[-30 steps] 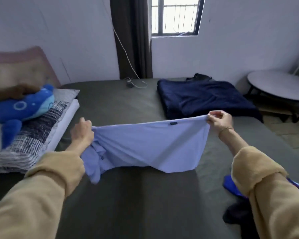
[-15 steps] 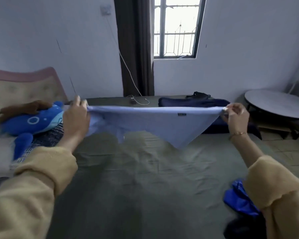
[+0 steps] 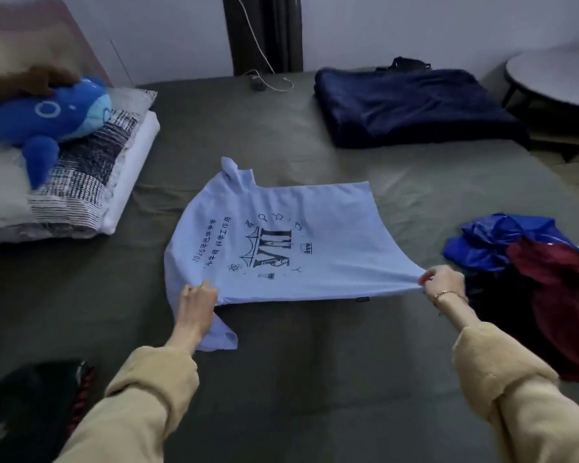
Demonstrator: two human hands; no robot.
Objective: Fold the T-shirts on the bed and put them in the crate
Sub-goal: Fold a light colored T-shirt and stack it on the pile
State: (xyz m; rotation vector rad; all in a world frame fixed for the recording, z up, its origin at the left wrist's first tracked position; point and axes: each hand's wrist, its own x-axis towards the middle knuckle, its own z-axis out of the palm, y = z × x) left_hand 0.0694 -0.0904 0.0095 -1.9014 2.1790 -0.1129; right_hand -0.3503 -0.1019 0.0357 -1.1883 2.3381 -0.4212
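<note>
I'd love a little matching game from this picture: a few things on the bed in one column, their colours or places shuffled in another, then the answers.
Things:
1. T-shirt held by both hands
2. plush toy
3. folded blanket
4. garment in the pile

Descriptions:
A. dark red, right edge of bed
B. light blue, printed, spread mid-bed
C. navy, far side of bed
D. bright blue, on the pillows

Pairs: 1-B, 2-D, 3-C, 4-A

Pale walls (image 3: 415,25), dark curtain (image 3: 264,31), round table (image 3: 555,78) at right
</note>
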